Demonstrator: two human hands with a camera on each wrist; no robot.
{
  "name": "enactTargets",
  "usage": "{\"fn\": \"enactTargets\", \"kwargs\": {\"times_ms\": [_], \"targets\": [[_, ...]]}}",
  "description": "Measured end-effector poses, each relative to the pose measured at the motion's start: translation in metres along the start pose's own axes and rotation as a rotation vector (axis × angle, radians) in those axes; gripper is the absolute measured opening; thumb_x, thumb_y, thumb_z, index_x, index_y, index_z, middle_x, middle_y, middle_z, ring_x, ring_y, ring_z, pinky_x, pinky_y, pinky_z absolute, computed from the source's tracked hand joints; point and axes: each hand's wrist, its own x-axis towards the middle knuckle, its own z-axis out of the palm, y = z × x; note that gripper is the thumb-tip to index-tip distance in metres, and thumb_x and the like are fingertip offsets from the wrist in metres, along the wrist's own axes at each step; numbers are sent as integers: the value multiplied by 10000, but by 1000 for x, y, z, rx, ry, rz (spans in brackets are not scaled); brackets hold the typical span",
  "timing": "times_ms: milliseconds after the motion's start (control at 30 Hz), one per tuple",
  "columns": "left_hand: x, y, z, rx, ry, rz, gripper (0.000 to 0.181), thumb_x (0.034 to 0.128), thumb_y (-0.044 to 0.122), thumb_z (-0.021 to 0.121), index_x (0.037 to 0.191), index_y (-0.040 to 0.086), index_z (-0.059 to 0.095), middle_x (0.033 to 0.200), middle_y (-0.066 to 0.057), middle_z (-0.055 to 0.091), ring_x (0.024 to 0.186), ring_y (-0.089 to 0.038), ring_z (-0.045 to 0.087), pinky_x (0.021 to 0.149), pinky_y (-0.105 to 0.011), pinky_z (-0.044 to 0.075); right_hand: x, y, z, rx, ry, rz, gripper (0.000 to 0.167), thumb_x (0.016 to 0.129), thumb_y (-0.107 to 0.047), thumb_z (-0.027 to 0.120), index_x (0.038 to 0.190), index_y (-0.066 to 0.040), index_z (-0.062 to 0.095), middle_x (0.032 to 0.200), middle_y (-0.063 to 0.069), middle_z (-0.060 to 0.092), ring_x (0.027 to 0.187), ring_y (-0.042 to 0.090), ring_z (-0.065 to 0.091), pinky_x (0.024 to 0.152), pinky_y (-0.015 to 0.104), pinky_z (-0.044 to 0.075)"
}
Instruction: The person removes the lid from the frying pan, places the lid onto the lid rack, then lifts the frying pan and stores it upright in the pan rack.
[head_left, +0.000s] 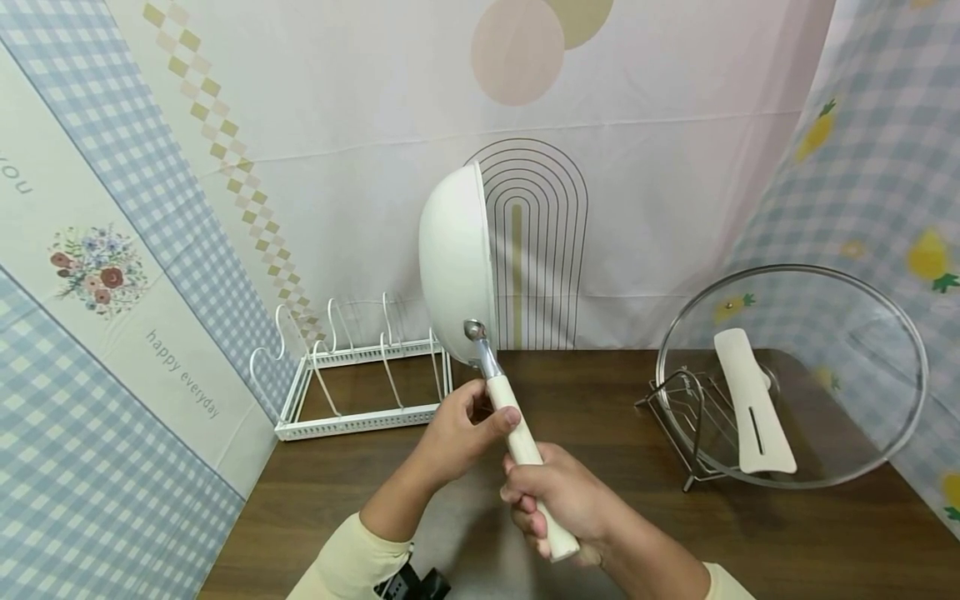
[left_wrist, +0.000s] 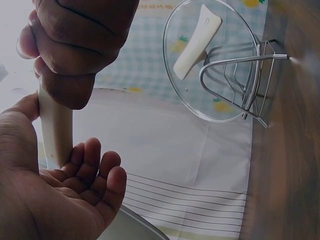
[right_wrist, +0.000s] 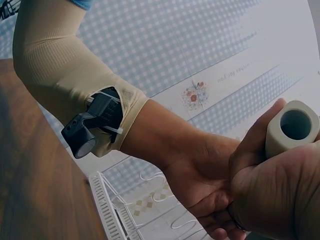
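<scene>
A deep white wok point(head_left: 453, 258) is held up on its side in the head view, its open side facing right. Its cream handle point(head_left: 517, 433) points down toward me, joined by a metal neck. My right hand point(head_left: 558, 492) grips the lower handle with curled fingers; the hollow handle end point(right_wrist: 295, 125) shows in the right wrist view. Higher up, my left hand point(head_left: 461, 429) has its thumb across the handle and its forefinger against the other side. Its other fingers point(left_wrist: 107, 175) are loosely bent beside the handle in the left wrist view.
A white wire rack point(head_left: 360, 421) stands on the brown wooden table point(head_left: 600, 400) at left. To the right, a glass lid point(head_left: 847, 367) with a cream handle point(head_left: 753, 408) leans in a metal wire stand point(head_left: 693, 433). Patterned cloths surround the table's back and sides.
</scene>
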Motion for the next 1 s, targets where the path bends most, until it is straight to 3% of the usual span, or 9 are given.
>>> {"fn": "enactTargets", "kwargs": {"times_ms": [1000], "targets": [[2, 5, -9, 15, 10, -1, 656, 866, 688, 687, 1049, 60, 640, 897, -40, 649, 808, -189, 590, 671, -299, 489, 5, -6, 5, 0, -15, -15, 176, 839, 7, 562, 871, -99, 425, 563, -66, 422, 385, 15, 455, 343, 197, 413]]}}
